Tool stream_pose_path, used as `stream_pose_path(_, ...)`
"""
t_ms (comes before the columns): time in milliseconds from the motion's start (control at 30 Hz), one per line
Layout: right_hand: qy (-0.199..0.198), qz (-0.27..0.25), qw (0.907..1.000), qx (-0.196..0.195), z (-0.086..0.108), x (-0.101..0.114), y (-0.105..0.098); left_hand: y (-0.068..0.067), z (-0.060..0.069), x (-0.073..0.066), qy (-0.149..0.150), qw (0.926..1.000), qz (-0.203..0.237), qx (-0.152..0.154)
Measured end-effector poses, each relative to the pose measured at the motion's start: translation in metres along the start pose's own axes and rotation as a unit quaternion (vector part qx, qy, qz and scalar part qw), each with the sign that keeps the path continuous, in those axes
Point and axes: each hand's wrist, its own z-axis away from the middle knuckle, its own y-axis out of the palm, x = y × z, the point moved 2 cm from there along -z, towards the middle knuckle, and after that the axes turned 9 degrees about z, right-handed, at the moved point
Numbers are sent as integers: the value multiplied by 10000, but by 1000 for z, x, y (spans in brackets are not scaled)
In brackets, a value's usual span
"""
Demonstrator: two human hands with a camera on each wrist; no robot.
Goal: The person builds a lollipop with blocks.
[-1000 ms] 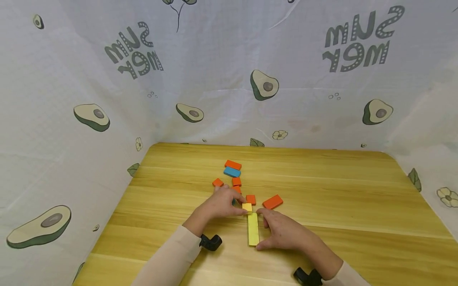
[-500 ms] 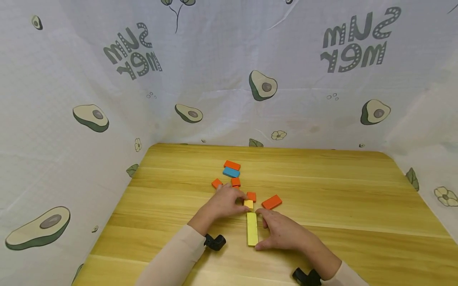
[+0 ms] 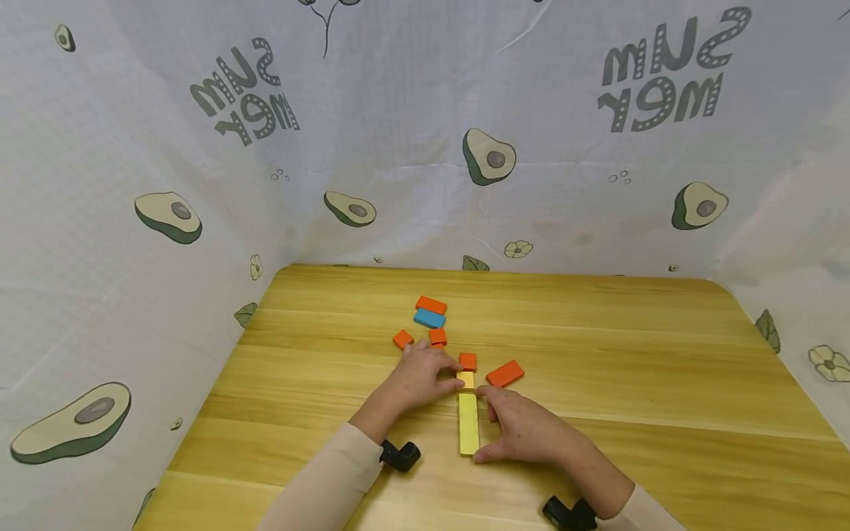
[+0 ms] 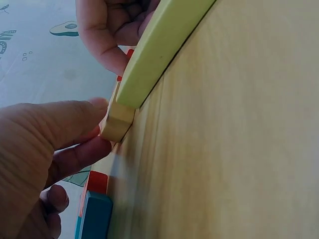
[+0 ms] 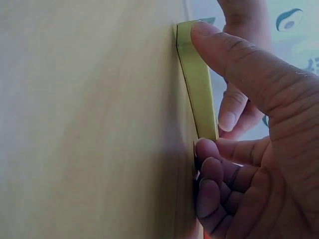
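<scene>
My left hand (image 3: pixel 415 380) pinches a small yellow block (image 3: pixel 466 380) between thumb and finger. Just below it in the head view, a long yellow-green block (image 3: pixel 468 424) lies lengthwise on the table. Along that block's right side, my right hand (image 3: pixel 527 431) holds it with the thumb at the near end and a finger at the far end. The right wrist view shows this thumb (image 5: pixel 219 42) on the end of the long block (image 5: pixel 198 84). A red square block (image 3: pixel 468 361) lies just beyond the small yellow one.
Right of the row lies a red rectangular block (image 3: pixel 505 374). Farther back are a blue block (image 3: pixel 429 318), a red block (image 3: pixel 432 304) and small red squares (image 3: pixel 403 339). A teal block (image 4: pixel 96 214) sits below the left fingers. A printed cloth (image 3: pixel 425 221) stands behind the wooden table (image 3: pixel 631 354).
My left hand has shifted the small yellow block slightly away and to the right, from the long block's far end toward the red square. The right hand has stayed in place.
</scene>
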Motion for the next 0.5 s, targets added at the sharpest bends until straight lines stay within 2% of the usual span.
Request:
stream_pose_path(100,-9,5,10000,-19,0,0,0,1,1,-1,25,10000,-12,15)
stream_pose_path(267,-2,-44,10000,-24,0,2,-1,3,2,-2,-96,9999,72,51)
stream_pose_path(400,39,-97,9999,2,0,2,-1,3,8,-5,-89,9998,96,-127)
stream_pose_path(500,80,-108,9999,17,0,2,-2,2,15,-9,35,9997,12,-240)
